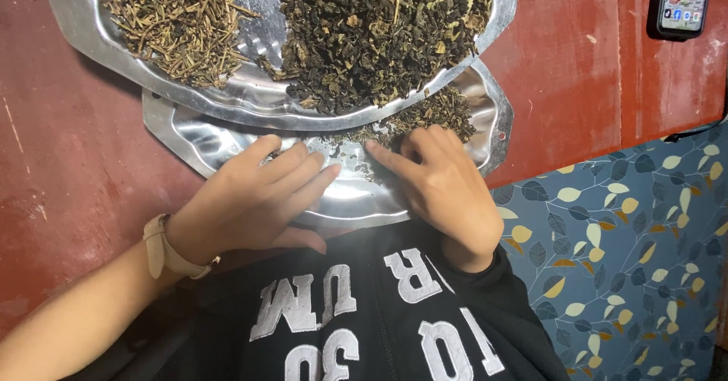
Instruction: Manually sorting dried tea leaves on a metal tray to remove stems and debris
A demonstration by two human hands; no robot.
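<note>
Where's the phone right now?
The phone sits at the top right of the head view, on the red floor, right of the upper tray.

Two metal trays are in view: an upper tray (pixel 227 97) overlapping a lower tray (pixel 205 142). The upper one carries two heaps, one of pale dried stems (pixel 174 21) and one of dark dried leaves (pixel 371 32). The lower one carries one smaller scatter of dark leaves (pixel 440 112). Two hands show, the left hand (pixel 250 199) and the right hand (pixel 447 184). There is one wristwatch (pixel 163 248) and one phone (pixel 682 2).
</note>
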